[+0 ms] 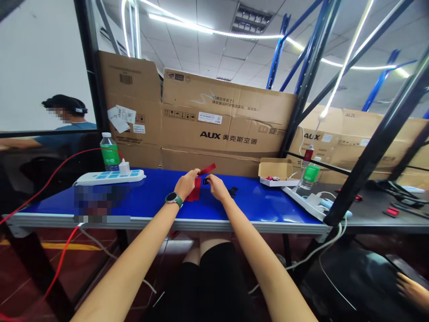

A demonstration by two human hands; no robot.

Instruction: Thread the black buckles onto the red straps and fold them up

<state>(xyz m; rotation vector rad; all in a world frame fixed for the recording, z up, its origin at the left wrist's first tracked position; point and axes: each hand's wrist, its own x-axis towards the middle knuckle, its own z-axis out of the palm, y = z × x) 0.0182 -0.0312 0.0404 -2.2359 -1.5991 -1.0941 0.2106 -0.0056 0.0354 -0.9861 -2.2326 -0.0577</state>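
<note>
Looks partway through, judging by the layout. Left hand (pixel 186 184), center of frame, has its fingers closed on a red strip (pixel 208 169); the strip's free end sticks out up and to the right, above the bench (pixel 253 210). Right hand (pixel 217 187), just right of it, has fingertips nearly together, apparently pinching a small black piece (pixel 205 181); too small to tell what it is or exactly how it's gripped. Strip and black piece don't look joined; both are between the two hands, the black piece just below the strip.

Not in hand: red pieces (pixel 196 191) on the bench just under and right of the left hand, count unclear; loose black parts (pixel 232 192) on the bench, just right of the right wrist. These look like what's left.

Open box (pixel 281 183), right of center, well apart from both hands, holds small red items (pixel 273 178); can't tell if finished or stock. No clearly completed piece identifiable on the bench.
</note>
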